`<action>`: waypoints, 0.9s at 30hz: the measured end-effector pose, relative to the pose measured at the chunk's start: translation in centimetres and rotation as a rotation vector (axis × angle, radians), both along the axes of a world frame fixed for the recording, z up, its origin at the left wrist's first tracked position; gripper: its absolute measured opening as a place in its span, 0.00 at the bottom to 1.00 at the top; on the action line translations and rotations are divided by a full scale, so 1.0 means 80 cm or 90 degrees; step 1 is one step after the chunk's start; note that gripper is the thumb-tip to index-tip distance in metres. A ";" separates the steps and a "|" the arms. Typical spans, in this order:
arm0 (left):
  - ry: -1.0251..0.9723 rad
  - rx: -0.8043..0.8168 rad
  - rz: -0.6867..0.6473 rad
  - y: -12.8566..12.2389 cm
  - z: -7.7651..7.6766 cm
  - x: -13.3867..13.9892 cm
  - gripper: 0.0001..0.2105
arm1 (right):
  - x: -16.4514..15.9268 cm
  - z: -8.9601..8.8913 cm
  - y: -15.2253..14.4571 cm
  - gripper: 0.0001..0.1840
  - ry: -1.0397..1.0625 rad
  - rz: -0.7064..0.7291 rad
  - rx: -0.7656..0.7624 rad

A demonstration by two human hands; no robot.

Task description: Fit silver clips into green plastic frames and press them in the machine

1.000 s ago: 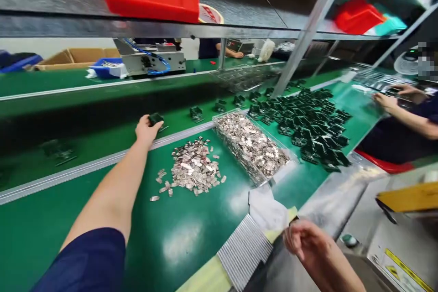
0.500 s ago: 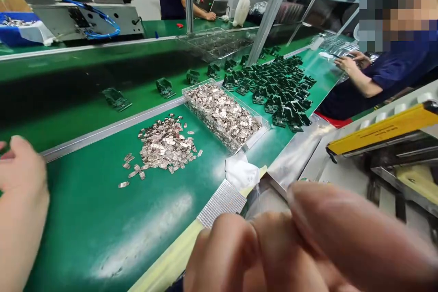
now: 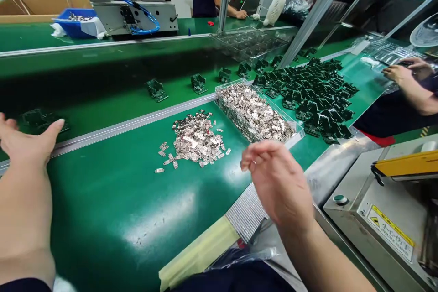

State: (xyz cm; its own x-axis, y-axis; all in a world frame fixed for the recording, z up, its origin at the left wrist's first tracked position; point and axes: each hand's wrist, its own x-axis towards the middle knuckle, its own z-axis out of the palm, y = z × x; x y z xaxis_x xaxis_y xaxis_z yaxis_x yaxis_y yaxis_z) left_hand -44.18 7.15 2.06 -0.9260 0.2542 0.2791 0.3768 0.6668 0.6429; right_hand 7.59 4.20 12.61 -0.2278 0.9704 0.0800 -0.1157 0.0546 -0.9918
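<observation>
My left hand (image 3: 29, 143) reaches out at the left edge, open, its thumb spread from the fingers. It is nearest to a dark green circuit-board piece (image 3: 37, 118) on the far strip, partly behind the hand. My right hand (image 3: 278, 178) hovers over the near edge of the green table, fingers loosely bent, nothing visible in it; its thumb is hidden. Left of it lies a loose pile of small silvery metal pieces (image 3: 196, 141). Just beyond it, a clear plastic box (image 3: 301, 133) holds many more of these metal pieces.
Many dark green board pieces (image 3: 311, 96) are heaped right of the box, with several spaced along the far strip. A ridged grey pad (image 3: 246, 212) and yellow tape (image 3: 201, 253) line the near edge. A machine (image 3: 383, 219) stands at right. Co-workers' hands (image 3: 404, 70) show beyond.
My right hand has moved away from the camera to above the table edge, its fingers less tightly bent. My left hand shows more fully, thumb spread. The view has shifted left.
</observation>
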 end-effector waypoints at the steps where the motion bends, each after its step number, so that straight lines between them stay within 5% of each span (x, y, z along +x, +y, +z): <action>1: -0.032 -0.014 0.024 0.006 0.001 -0.006 0.49 | 0.001 -0.020 0.014 0.17 -0.057 -0.021 0.020; 5: -0.053 0.026 0.040 0.011 0.002 -0.014 0.43 | 0.020 -0.098 0.064 0.16 -0.278 0.010 0.061; 8: -0.011 0.128 0.062 0.002 -0.001 -0.004 0.41 | 0.022 -0.128 0.088 0.17 -0.536 -0.007 0.143; 13: 0.006 0.267 -0.032 -0.049 -0.003 0.083 0.39 | 0.008 -0.133 0.105 0.11 -0.695 0.023 0.229; 20: -0.150 0.103 -0.432 -0.167 -0.012 0.283 0.32 | 0.009 -0.130 0.090 0.09 -0.792 0.131 0.315; 23: -0.169 0.002 -0.555 -0.183 -0.016 0.319 0.32 | -0.006 -0.131 0.048 0.10 -0.809 0.208 0.376; 27: -0.142 -0.055 -0.576 -0.177 -0.017 0.323 0.36 | -0.023 -0.139 -0.043 0.06 -0.773 0.325 0.516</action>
